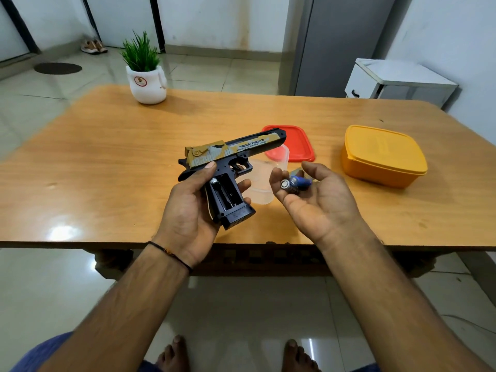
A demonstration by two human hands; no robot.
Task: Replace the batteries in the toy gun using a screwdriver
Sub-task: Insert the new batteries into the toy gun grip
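Observation:
My left hand (188, 208) grips the black and gold toy gun (230, 157) by its handle, above the wooden table (107, 157). The barrel points right and away. The battery compartment (222, 194) in the handle lies uncovered and faces me. My right hand (316, 200) is palm up beside the gun, fingers loosely curled around two batteries (294, 183), one dark with a silver end, one blue. No screwdriver shows in view.
A clear plastic container (264, 181) sits under and between my hands, with its red lid (298, 143) behind it. A closed yellow box (383, 157) stands to the right. A potted plant (146, 76) is at the table's far left.

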